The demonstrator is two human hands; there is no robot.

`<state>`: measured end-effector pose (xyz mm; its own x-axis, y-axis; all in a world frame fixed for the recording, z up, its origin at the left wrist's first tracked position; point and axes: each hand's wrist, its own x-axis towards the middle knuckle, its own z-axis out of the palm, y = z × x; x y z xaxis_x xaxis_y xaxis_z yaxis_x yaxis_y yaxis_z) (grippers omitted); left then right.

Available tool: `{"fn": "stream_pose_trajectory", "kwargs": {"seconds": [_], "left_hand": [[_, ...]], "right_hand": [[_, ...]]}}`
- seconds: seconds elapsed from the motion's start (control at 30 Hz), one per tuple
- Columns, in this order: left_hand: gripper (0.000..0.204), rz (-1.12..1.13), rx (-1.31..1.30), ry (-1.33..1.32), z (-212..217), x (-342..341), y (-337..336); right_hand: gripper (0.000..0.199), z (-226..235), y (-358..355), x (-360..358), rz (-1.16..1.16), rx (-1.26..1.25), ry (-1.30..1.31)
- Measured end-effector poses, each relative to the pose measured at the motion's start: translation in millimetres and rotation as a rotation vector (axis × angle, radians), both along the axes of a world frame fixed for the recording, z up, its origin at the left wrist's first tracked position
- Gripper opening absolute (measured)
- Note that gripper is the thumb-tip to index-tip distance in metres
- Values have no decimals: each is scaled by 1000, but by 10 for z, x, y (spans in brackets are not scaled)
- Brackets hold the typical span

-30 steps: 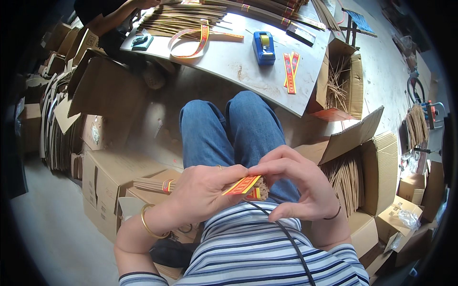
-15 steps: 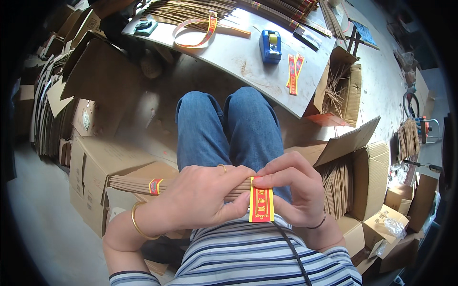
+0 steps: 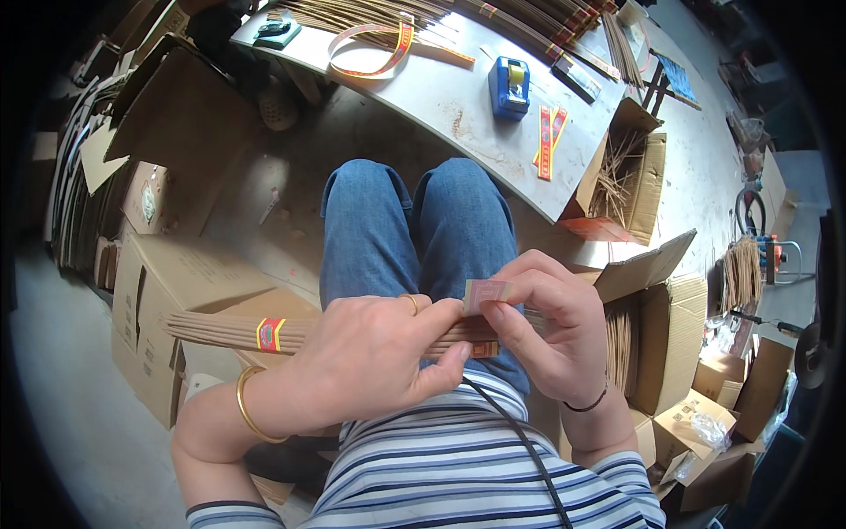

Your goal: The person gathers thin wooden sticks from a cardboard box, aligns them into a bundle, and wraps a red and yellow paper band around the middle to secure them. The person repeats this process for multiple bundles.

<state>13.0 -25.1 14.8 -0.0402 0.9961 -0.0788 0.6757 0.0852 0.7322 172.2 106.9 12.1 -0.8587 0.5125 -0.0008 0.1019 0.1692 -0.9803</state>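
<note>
Above my lap, my left hand (image 3: pixel 366 353) is closed around a bundle of brown incense sticks (image 3: pixel 216 332), which lies crosswise and sticks out to the left. A red and yellow paper band (image 3: pixel 269 335) circles the bundle left of that hand. At the right end, my right hand (image 3: pixel 560 331) pinches a paper label (image 3: pixel 478 296) between thumb and fingers. The label's pale back shows above the sticks, and a red and yellow part of it shows below them. My right fingers and the label cover some of the bundle's right end.
On the white table (image 3: pixel 423 106) stand a blue tape dispenser (image 3: pixel 510 88), two crossed labels (image 3: pixel 548 141), a curled label strip (image 3: pixel 388 66) and many incense sticks (image 3: pixel 361 13). Open cardboard boxes with sticks (image 3: pixel 674 335) stand at right; a closed carton (image 3: pixel 150 326) is at left.
My right hand has lifted the label's hanging end up over the bundle, so its pale back shows instead of its printed front. My left hand keeps its hold; the bundle's left end shifted slightly left.
</note>
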Motion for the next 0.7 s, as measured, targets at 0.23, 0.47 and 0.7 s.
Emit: {"fn": "stream_pose_trajectory", "kwargs": {"seconds": [0.23,0.47,0.7], "left_hand": [[28,-2,-31,-134,-48,-36,7],[34,-121,-137,-218,36,-114,56],[38,-177,-251,-274,167,-139,94]], "right_hand": [[17,-24,-59,44,79,292,128],[31,-92,-74,135,98,625,269],[28,-105,-90,166,64,606,329]]}}
